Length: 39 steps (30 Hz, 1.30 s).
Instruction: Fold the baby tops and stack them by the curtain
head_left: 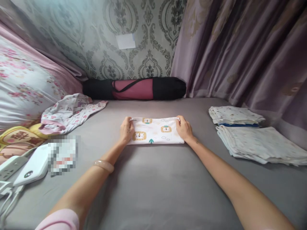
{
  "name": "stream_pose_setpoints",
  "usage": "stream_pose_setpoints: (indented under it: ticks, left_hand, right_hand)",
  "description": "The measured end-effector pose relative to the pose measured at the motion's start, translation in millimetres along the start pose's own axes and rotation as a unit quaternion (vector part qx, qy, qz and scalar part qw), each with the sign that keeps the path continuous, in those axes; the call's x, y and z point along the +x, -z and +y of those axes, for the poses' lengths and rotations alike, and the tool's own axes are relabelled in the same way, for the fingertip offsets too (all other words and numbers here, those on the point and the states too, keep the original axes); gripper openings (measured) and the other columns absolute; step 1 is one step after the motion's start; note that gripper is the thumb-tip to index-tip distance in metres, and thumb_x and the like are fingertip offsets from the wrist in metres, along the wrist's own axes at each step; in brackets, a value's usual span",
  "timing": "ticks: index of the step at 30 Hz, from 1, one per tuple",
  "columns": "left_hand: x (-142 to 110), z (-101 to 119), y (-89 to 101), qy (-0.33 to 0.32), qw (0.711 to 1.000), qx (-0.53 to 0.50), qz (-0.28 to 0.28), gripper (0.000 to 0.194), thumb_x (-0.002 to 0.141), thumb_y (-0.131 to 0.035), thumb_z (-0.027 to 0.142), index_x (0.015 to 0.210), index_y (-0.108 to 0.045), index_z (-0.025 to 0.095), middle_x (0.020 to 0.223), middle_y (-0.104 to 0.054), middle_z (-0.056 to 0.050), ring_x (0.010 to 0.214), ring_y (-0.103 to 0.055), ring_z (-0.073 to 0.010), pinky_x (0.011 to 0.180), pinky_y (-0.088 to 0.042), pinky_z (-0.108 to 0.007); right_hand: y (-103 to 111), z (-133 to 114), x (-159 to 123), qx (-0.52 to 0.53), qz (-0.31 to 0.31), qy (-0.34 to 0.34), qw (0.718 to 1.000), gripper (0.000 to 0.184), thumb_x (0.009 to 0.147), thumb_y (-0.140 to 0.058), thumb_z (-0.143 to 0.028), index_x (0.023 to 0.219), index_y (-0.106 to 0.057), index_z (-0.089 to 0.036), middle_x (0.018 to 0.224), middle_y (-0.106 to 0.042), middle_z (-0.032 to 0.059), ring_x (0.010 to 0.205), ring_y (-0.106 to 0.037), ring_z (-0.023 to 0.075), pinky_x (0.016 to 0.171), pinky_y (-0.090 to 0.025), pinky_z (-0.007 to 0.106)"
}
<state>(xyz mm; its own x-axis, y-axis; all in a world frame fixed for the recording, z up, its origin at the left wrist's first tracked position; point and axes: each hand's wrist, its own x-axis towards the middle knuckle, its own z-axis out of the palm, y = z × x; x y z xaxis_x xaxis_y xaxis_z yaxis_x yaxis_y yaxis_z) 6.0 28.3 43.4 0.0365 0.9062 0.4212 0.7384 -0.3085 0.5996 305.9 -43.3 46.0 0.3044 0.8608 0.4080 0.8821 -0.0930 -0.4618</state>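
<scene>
A white cloth point(157, 131) printed with yellow lion faces and green leaves is folded into a wide rectangle in the middle of the grey bed sheet point(153, 185). My left hand point(127, 130) grips its left edge near the far corner, fingers closed round the fabric. At the opposite end, my right hand point(184, 128) pinches the far right corner. Between the two hands the far edge runs nearly straight. The fingertips of both hands are partly hidden by the cloth and the hands themselves.
Folded cloths lie in a smaller stack point(236, 115) and a larger stack point(261, 143) at right. A black and maroon roll bag point(134, 88) rests against the wall. Crumpled patterned clothing point(69, 111), a white power bank point(35, 164) and a power strip point(11, 167) are at left.
</scene>
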Motion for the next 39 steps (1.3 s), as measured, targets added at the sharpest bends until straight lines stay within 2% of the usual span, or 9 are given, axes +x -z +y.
stream_pose_setpoints:
  ticks: [9, 16, 22, 26, 28, 30, 32, 36, 39]
  left_hand:
    - [3, -11, -11.7, 0.008, 0.995, 0.080, -0.052, 0.019, 0.092, -0.037, 0.020, 0.105, -0.051, 0.020, 0.099, -0.064, -0.010, 0.094, -0.061, -0.0231, 0.078, -0.046, -0.033]
    - [3, -9, -10.7, 0.072, 0.989, 0.109, -0.067, 0.019, 0.092, -0.042, 0.027, 0.108, -0.047, 0.019, 0.095, -0.067, -0.010, 0.092, -0.064, -0.0249, 0.077, -0.047, -0.034]
    - [4, -10, -13.3, 0.071, 0.988, 0.121, -0.065, 0.016, 0.094, -0.040, 0.027, 0.106, -0.048, 0.019, 0.100, -0.066, -0.012, 0.095, -0.064, -0.0251, 0.080, -0.047, -0.035]
    - [10, -20, -3.4, 0.076, 0.988, 0.108, -0.080, 0.020, 0.091, -0.046, 0.030, 0.107, -0.051, 0.018, 0.093, -0.066, -0.011, 0.096, -0.063, -0.0248, 0.084, -0.048, -0.036]
    - [11, -22, 5.4, 0.074, 0.989, 0.116, -0.060, 0.026, 0.089, -0.050, 0.031, 0.110, -0.052, 0.015, 0.099, -0.064, -0.013, 0.097, -0.062, -0.0255, 0.085, -0.048, -0.037]
    - [9, -17, 10.5, 0.029, 0.991, 0.127, -0.031, 0.029, 0.090, -0.048, 0.030, 0.113, -0.052, 0.014, 0.109, -0.061, -0.016, 0.102, -0.061, -0.0262, 0.088, -0.048, -0.038]
    - [3, -3, 6.8, -0.049, 0.990, 0.125, -0.036, 0.028, 0.092, -0.043, 0.029, 0.115, -0.053, 0.014, 0.114, -0.060, -0.016, 0.105, -0.059, -0.0258, 0.092, -0.047, -0.038]
    - [-15, 38, -24.1, -0.178, 0.966, 0.115, -0.150, 0.028, 0.093, -0.039, 0.020, 0.116, -0.054, 0.017, 0.116, -0.063, -0.012, 0.112, -0.057, -0.0231, 0.099, -0.043, -0.037]
    - [-27, 56, -46.0, -0.158, 0.960, 0.152, -0.175, 0.034, 0.094, -0.038, 0.022, 0.125, -0.051, 0.014, 0.132, -0.056, -0.016, 0.130, -0.044, -0.0274, 0.108, -0.034, -0.045]
  right_hand:
    - [-6, 0, 2, -0.062, -0.061, -0.040, 0.995, 0.030, 0.098, -0.037, -0.029, 0.117, -0.058, -0.021, 0.109, -0.070, 0.0093, 0.096, -0.065, 0.0235, 0.074, -0.043, 0.029]
    - [-3, -2, 3, -0.076, -0.076, -0.079, 0.991, 0.031, 0.096, -0.042, -0.029, 0.122, -0.054, -0.018, 0.116, -0.067, 0.0123, 0.101, -0.064, 0.0247, 0.079, -0.044, 0.030]
    - [-2, 0, 9, -0.077, -0.103, -0.120, 0.984, 0.031, 0.094, -0.044, -0.026, 0.119, -0.058, -0.016, 0.112, -0.069, 0.0134, 0.102, -0.064, 0.0255, 0.081, -0.045, 0.031]
    - [7, 9, 16, -0.030, -0.148, -0.131, 0.980, 0.032, 0.095, -0.045, -0.027, 0.118, -0.062, -0.013, 0.111, -0.070, 0.0122, 0.102, -0.065, 0.0214, 0.082, -0.046, 0.026]
    - [14, 12, 17, -0.026, -0.157, -0.140, 0.977, 0.035, 0.095, -0.042, -0.027, 0.119, -0.063, -0.011, 0.111, -0.070, 0.0139, 0.102, -0.065, 0.0221, 0.082, -0.047, 0.027]
    - [18, 8, 16, -0.056, -0.123, -0.115, 0.984, 0.038, 0.096, -0.039, -0.025, 0.122, -0.061, -0.009, 0.118, -0.066, 0.0176, 0.110, -0.062, 0.0249, 0.089, -0.046, 0.031]
    - [17, -6, 11, -0.081, -0.097, -0.036, 0.991, 0.041, 0.096, -0.034, -0.022, 0.128, -0.057, -0.009, 0.130, -0.059, 0.0182, 0.122, -0.054, 0.0251, 0.100, -0.040, 0.034]
    - [-8, -55, -5, -0.079, -0.192, 0.127, 0.970, 0.046, 0.099, -0.028, -0.026, 0.139, -0.049, -0.014, 0.148, -0.044, 0.0104, 0.139, -0.033, 0.0240, 0.114, -0.024, 0.041]
    - [-31, -82, -20, -0.088, -0.238, 0.155, 0.955, 0.051, 0.100, -0.024, -0.029, 0.146, -0.038, -0.013, 0.153, -0.035, 0.0087, 0.144, -0.021, 0.0244, 0.117, -0.013, 0.047]
